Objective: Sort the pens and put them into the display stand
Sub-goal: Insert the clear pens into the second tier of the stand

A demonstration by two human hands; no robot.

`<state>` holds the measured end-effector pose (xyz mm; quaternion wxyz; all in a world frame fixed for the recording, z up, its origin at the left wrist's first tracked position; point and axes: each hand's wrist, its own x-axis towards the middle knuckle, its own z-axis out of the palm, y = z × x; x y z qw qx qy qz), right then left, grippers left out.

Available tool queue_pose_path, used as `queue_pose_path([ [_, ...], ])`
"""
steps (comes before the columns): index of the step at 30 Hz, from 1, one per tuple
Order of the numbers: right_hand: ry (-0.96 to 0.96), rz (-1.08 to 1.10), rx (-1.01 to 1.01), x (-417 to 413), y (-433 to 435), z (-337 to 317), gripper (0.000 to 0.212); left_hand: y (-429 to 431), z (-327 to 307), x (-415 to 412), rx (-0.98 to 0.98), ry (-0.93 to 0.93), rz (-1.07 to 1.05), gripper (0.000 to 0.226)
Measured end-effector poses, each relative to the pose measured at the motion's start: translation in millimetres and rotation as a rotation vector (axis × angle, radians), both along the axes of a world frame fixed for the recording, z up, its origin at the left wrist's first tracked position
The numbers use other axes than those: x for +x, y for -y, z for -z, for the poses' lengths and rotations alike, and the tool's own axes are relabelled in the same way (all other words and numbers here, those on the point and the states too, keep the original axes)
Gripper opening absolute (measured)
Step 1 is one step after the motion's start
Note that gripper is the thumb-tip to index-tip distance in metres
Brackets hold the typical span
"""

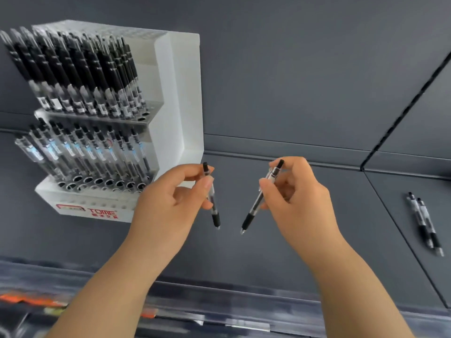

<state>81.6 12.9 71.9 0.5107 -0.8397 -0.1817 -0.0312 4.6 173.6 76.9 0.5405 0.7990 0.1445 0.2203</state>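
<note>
**A:** What are the hands doing?

**B:** The left hand [170, 193] is pinching the left pen [212, 206] near its clicker end, with the tip hanging down. The right hand [297, 191] is gripping the right pen [258, 203] the same way, slanting it toward the middle. So each hand is clamping a pen. The two are hovering apart in front of the display stand [180, 93].

**A:** Why is the person holding them up like that?

**B:** I'd judge the person is comparing them side by side and deciding where each belongs. Tip-down is also how the pens are sitting in the stand, so these are ready to drop in.

**A:** Where would they be going?

**B:** The upper row [73, 69] is carrying dark-barrelled pens, tightly packed. The lower row [85, 152] is holding clear ones much like these two. The empty holes [97, 181] along its front are likely waiting for them.

**A:** Is anything else waiting to be sorted?

**B:** Two loose pens [425, 223] are lying side by side on the shelf [292, 240], well apart to the right.

**A:** And the setting?

**B:** The shelf is showing dark grey matt panels with seams running between them, and the back wall [292, 69] is the same grey. Below the front edge everything is blurring. Something orange is showing there, possibly packaged stock, but I cannot tell.
</note>
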Motion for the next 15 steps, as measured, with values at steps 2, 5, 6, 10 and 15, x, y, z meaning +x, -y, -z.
queue_pose_path([
  [2, 0.002, -0.041, 0.034, 6, -6, -6, 0.016, -6, -6, 2, 0.036, 0.020, -0.035, 0.012],
  [5, 0.005, -0.110, 0.087, 10, -22, -12, 0.006, -17, -13, 2, 0.068, 0.054, -0.095, 0.013],
  [6, 0.004, -0.131, 0.098, 9, -28, -14, 0.006, -21, -14, 0, 0.061, 0.064, -0.101, 0.012],
  [10, 0.075, -0.171, 0.087, 3, -53, -21, 0.016, -41, -22, -8, 0.069, 0.101, -0.068, 0.021],
  [15, 0.120, -0.168, 0.122, -10, -93, -33, 0.011, -88, -34, -24, 0.179, 0.156, -0.039, 0.020],
])
